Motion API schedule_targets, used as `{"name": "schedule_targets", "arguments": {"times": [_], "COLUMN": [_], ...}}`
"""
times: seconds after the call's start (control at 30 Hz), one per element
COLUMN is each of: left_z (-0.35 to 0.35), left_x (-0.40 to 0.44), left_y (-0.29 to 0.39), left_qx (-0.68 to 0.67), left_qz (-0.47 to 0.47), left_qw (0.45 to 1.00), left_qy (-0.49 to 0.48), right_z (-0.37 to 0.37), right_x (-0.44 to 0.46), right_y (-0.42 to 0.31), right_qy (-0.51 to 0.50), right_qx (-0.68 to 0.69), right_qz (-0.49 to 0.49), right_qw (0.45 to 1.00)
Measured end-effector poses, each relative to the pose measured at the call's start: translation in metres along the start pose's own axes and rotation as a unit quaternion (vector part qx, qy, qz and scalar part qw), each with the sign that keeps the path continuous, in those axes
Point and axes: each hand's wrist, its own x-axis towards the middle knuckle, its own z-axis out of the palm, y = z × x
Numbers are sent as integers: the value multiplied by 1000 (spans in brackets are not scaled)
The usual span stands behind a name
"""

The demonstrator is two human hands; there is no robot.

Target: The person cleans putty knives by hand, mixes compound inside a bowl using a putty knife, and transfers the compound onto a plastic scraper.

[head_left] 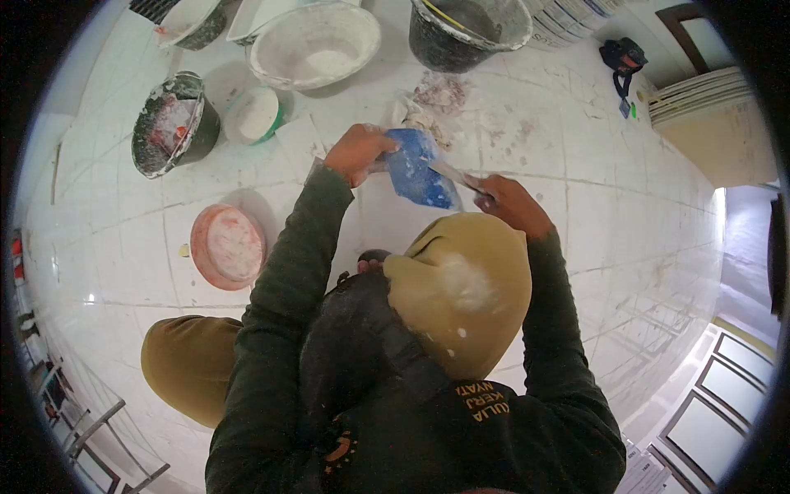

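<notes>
My left hand (357,155) is closed on the edge of a blue plastic spreader (415,169), a flat sheet spotted with white paste. A thin grey edge shows by that wrist; I cannot make out what it belongs to. My right hand (514,206) grips a putty knife (450,172) by its handle. The knife's pale blade points left and lies against the right part of the blue sheet. Both tools are held above the floor, in front of my raised knee (465,288). Beyond them lies a crumpled, dirty whitish cloth or bag (418,119).
White-smeared tubs stand ahead: a wide basin (315,82) and a black bucket (453,62). To the left are a dark bucket (206,136), a green-rimmed bowl (274,128) and a reddish bowl (199,247). Stacked boards (699,132) and a dark bag (623,54) sit far right on the tiles.
</notes>
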Motion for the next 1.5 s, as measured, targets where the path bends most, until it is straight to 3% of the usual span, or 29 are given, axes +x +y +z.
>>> {"name": "schedule_targets", "arguments": {"times": [0.13, 0.23, 0.33, 0.43, 0.6, 0.73, 0.83, 0.93, 0.97, 1.13, 1.23, 1.27, 1.3, 1.37, 1.43, 1.5], "left_z": [6, -2, -10, -80, -166, -185, -169, -173, -173, -155, -143, -146, -153, -144, -107, -105], "left_x": [-18, -11, -29, -41, -84, -87, -93, -99, -101, -101, -101, -94, -80, -82, -108, -103], "left_y": [9, -1, 15, 16, -13, -84, -123, -160, -171, -200, -198, -217, -248, -241, -165, -169], "left_qx": [11, 12, -1, -15, -150, -175, -191, -219, -234, -289, -241, 10, 262, 479, 442, 550], "left_qz": [-8, 36, 41, 135, 147, 64, 19, 12, 23, 44, 41, 42, 40, 22, -1, 61], "left_qw": [1000, 999, 999, 990, 968, 963, 966, 957, 949, 902, 910, 890, 803, 692, 764, 745], "left_qy": [-7, -1, -1, -23, 139, 195, 173, 190, 208, 317, 336, 453, 534, 540, 470, 372], "right_z": [12, 23, 2, 6, 39, 86, 114, 147, 148, 187, 192, 195, 198, 203, 212, 215], "right_x": [39, 42, 21, 11, 24, 53, 64, 73, 71, 76, 84, 86, 89, 92, 96, 101], "right_y": [-1, 21, -6, -25, -47, -48, -57, -55, -58, -53, -66, -70, -73, -78, -80, -86], "right_qy": [45, 146, 66, 111, 79, -26, -54, 10, -28, -20, -77, -103, -103, -101, -89, -96], "right_qx": [-122, 76, 295, 420, 453, 373, 382, 329, 334, 194, 66, 18, 8, -10, -37, -49], "right_qz": [54, -34, 129, 133, 67, 79, 61, -61, -20, -8, -3, -4, -10, -24, -26, -25], "right_qw": [990, 986, 944, 891, 886, 924, 920, 942, 942, 981, 995, 995, 995, 995, 995, 994]}}
